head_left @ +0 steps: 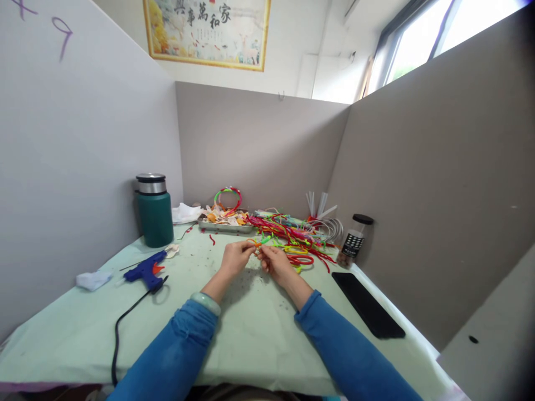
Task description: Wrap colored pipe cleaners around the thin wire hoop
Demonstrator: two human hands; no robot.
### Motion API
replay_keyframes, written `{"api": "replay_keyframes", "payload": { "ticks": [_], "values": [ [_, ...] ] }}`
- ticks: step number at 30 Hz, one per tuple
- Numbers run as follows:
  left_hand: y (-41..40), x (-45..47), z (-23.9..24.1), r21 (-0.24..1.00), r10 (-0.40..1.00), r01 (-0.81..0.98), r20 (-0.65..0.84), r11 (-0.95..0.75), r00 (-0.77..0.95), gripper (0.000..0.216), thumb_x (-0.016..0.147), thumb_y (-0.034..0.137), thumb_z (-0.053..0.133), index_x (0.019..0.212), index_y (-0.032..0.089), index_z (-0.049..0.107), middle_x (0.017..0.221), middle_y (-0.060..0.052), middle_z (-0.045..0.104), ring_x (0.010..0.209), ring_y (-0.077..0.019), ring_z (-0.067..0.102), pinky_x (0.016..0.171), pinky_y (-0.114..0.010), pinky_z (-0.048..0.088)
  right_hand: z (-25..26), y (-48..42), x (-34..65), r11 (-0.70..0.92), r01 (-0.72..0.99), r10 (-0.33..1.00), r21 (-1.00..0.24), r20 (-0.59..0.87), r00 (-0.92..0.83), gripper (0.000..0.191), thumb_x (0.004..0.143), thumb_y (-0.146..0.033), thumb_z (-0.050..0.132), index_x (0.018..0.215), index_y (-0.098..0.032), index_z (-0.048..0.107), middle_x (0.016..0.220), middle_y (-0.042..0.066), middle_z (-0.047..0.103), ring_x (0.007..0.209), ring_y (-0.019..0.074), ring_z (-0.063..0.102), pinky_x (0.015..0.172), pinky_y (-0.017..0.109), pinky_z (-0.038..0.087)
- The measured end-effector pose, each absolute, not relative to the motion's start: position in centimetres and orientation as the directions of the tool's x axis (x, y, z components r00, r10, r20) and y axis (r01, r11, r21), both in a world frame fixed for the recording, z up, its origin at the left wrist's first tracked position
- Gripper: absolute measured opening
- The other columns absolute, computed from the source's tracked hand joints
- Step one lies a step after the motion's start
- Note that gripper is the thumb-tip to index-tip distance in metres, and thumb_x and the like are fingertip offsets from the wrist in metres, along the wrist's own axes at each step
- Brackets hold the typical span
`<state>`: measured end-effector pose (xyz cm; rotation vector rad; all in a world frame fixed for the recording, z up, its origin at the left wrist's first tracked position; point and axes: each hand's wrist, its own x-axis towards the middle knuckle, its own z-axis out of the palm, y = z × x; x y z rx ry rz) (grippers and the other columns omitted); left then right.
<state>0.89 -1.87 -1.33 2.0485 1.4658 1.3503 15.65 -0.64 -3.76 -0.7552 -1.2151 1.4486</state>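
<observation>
My left hand (238, 258) is closed in a pinch on an orange-and-green pipe cleaner (264, 240), which I hold above the middle of the table. Close beside it, my right hand (276, 264) has its fingers curled at the same pipe cleaner, near its orange part. Fingertips partly hide where the two colours meet. Just beyond my hands lies a heap of pipe cleaners (288, 229), mostly red, with pink, green and yellow ones. A red loop (300, 260) rests by my right hand; its kind is unclear.
On the left are a blue glue gun (146, 271) with a black cord, a green flask (154, 214) and a folded white cloth (93, 280). At the back, a metal tray (225, 227) holds cut pieces and a coloured ring (228, 200). A jar (353, 242) and black phone (368, 304) lie right.
</observation>
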Motion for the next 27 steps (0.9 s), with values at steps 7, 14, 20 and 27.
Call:
{"api": "replay_keyframes", "payload": {
  "ticks": [7, 14, 20, 27],
  "values": [
    [-1.8, 1.1, -1.4, 0.715, 0.814, 0.499, 0.580, -0.490, -0.031, 0.021, 0.077, 0.029, 0.055, 0.084, 0.017, 0.070, 0.078, -0.003, 0.070, 0.066, -0.0116, 0.057, 0.063, -0.020, 0.042, -3.9, -0.8, 15.2, 0.089, -0.133, 0.970, -0.987, 0.116, -0.212, 0.026, 0.073, -0.041, 0.059, 0.072, -0.015, 0.058, 0.065, 0.003, 0.065, 0.038, 0.0058, 0.048, 0.033, 0.017, 0.032],
    [-2.2, 1.3, -1.3, 0.688, 0.856, 0.520, 0.476, -0.506, 0.203, 0.025, 0.075, 0.033, 0.055, 0.081, 0.015, 0.071, 0.068, -0.002, 0.065, 0.057, -0.0100, 0.050, 0.056, -0.020, 0.038, -3.7, -0.6, 15.6, 0.075, -0.321, 0.972, -0.944, 0.141, -0.189, 0.016, 0.062, -0.029, 0.064, 0.066, -0.017, 0.053, 0.047, -0.005, 0.052, 0.038, 0.0065, 0.045, 0.033, 0.017, 0.029],
    [-2.0, 1.3, -1.5, 0.600, 0.773, 0.487, 0.485, -0.635, 0.409, 0.024, 0.078, 0.027, 0.051, 0.082, 0.015, 0.071, 0.077, -0.004, 0.063, 0.064, -0.0112, 0.052, 0.060, -0.021, 0.039, -4.1, 0.1, 15.7, 0.047, -0.375, 0.991, -0.926, 0.091, -0.101, 0.019, 0.060, -0.029, 0.065, 0.064, -0.018, 0.050, 0.046, -0.005, 0.050, 0.038, 0.0071, 0.044, 0.034, 0.018, 0.029],
    [-1.9, 1.2, -1.5, 0.634, 0.830, 0.542, 0.480, -0.552, 0.283, 0.023, 0.078, 0.026, 0.052, 0.083, 0.015, 0.072, 0.076, -0.004, 0.067, 0.067, -0.0134, 0.055, 0.064, -0.022, 0.040, -4.0, 0.2, 15.9, -0.017, -0.409, 0.988, -0.912, 0.047, -0.146, 0.014, 0.060, -0.023, 0.064, 0.066, -0.017, 0.053, 0.052, -0.002, 0.057, 0.038, 0.0068, 0.045, 0.034, 0.017, 0.030]
  ]
}}
